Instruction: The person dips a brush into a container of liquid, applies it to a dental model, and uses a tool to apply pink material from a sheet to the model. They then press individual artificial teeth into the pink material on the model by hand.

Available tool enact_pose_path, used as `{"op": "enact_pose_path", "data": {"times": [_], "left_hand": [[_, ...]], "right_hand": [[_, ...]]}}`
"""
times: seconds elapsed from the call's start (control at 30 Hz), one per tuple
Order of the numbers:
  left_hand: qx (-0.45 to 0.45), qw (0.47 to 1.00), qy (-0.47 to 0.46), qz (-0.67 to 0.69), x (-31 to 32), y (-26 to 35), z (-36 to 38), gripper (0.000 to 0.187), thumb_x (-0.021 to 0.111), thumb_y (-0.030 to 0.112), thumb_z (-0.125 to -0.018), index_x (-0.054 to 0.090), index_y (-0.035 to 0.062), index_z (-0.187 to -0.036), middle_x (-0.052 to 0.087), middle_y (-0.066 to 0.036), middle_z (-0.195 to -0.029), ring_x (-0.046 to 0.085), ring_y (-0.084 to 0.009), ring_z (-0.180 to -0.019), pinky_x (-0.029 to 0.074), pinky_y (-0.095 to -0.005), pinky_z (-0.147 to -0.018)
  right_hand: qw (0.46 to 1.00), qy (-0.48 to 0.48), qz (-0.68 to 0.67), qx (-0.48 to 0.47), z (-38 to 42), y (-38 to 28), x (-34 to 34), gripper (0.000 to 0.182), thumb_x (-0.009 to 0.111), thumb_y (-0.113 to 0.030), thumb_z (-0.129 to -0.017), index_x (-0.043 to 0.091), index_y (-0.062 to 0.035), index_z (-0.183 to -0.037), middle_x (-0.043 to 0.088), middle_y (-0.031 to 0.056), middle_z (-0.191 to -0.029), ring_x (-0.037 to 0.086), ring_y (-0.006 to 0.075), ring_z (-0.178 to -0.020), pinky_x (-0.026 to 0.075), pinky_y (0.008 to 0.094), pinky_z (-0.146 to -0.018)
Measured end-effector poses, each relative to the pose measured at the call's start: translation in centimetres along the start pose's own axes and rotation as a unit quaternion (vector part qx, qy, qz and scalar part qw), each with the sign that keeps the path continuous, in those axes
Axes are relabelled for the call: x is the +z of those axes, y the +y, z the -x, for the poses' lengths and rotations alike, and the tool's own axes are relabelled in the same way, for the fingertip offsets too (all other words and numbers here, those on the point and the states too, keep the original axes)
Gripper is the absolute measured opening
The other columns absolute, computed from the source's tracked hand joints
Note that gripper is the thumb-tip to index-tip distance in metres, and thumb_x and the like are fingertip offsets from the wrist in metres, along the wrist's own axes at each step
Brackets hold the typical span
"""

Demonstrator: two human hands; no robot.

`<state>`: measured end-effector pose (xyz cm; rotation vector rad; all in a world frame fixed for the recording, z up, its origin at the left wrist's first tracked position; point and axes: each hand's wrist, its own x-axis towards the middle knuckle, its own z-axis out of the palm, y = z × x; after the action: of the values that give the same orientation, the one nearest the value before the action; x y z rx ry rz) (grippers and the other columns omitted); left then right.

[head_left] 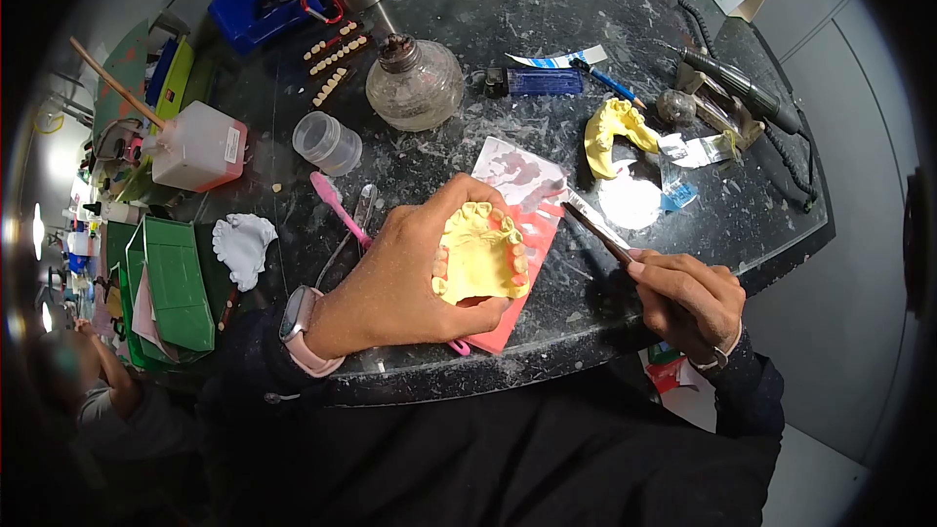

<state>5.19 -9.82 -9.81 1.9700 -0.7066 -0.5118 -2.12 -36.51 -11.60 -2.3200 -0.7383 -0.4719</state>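
Note:
My left hand (400, 263) is wrapped round a yellow dental cast (476, 259), its toothed face turned up toward me. Along both sides of the cast sit teeth set in pink wax. In my right hand (691, 298), a slim wax knife (603, 234) with a dark handle is pinched between thumb and fingers. Its tip points toward a pink wax sheet (537, 234) lying partly under the cast; whether it touches is hard to see. Above the sheet lies a whitish, pink-stained piece (508, 171). Near my left wrist rests a pink toothbrush (337, 203).
A glass spirit burner (415, 88), a clear plastic cup (327, 143) and a blue lighter (544, 82) stand or lie behind my hands. Another yellow cast (613, 137) and a handpiece (747, 88) are at right. A white cast (244, 246) and green box (171, 283) lie left.

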Motion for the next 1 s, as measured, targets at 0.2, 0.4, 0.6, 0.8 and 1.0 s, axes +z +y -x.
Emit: {"op": "enact_pose_path", "data": {"times": [0.2,0.4,0.6,0.8,1.0], "left_hand": [[0.011,1.0,0.008,0.0,0.1,0.0,0.0,0.053,0.073,0.006,-0.061,0.043,0.0022,-0.105,0.066,-0.01,-0.097,0.063,-0.013,-0.086,0.048,-0.027,-0.078],[0.006,1.0,0.005,-0.021,0.0,0.0,0.1,0.053,0.074,0.007,-0.062,0.043,0.0029,-0.105,0.066,-0.009,-0.098,0.062,-0.0122,-0.086,0.048,-0.0266,-0.078],[-0.009,1.0,0.001,-0.002,0.0,0.2,0.2,0.053,0.074,0.007,-0.062,0.044,0.0025,-0.105,0.065,-0.01,-0.099,0.062,-0.013,-0.088,0.047,-0.0272,-0.08],[0.032,0.999,0.008,0.014,0.3,0.1,0.1,0.053,0.074,0.006,-0.061,0.044,0.0017,-0.105,0.062,-0.015,-0.109,0.062,-0.0148,-0.093,0.047,-0.0275,-0.082],[0.0,1.0,-0.014,0.004,0.1,0.4,0.0,0.053,0.073,0.006,-0.061,0.043,0.0018,-0.105,0.06,-0.017,-0.116,0.061,-0.0132,-0.093,0.047,-0.0272,-0.081]], "right_hand": [[0.998,-0.031,-0.044,0.015,-0.4,-0.2,-0.1,0.032,0.071,0.003,-0.068,0.062,-0.0029,-0.098,0.067,0.0111,-0.086,0.068,0.0218,-0.077,0.055,0.0285,-0.058],[0.997,-0.038,-0.056,0.021,-0.9,-0.7,0.5,0.033,0.07,0.001,-0.068,0.062,-0.0023,-0.1,0.066,0.012,-0.086,0.068,0.0247,-0.08,0.056,0.0305,-0.061],[0.997,-0.042,-0.058,0.026,-1.1,-0.2,0.4,0.036,0.067,0.003,-0.064,0.062,-0.0026,-0.099,0.066,0.0125,-0.085,0.068,0.0254,-0.076,0.056,0.0302,-0.058],[0.997,-0.045,-0.063,0.01,-0.9,0.1,0.1,0.037,0.065,0.005,-0.062,0.061,-0.0026,-0.098,0.065,0.0112,-0.085,0.068,0.0245,-0.079,0.056,0.03,-0.06],[0.997,-0.055,-0.058,0.006,-1.0,0.2,0.3,0.036,0.065,0.006,-0.064,0.061,-0.0019,-0.099,0.065,0.0101,-0.087,0.068,0.024,-0.08,0.056,0.0304,-0.06]]}}
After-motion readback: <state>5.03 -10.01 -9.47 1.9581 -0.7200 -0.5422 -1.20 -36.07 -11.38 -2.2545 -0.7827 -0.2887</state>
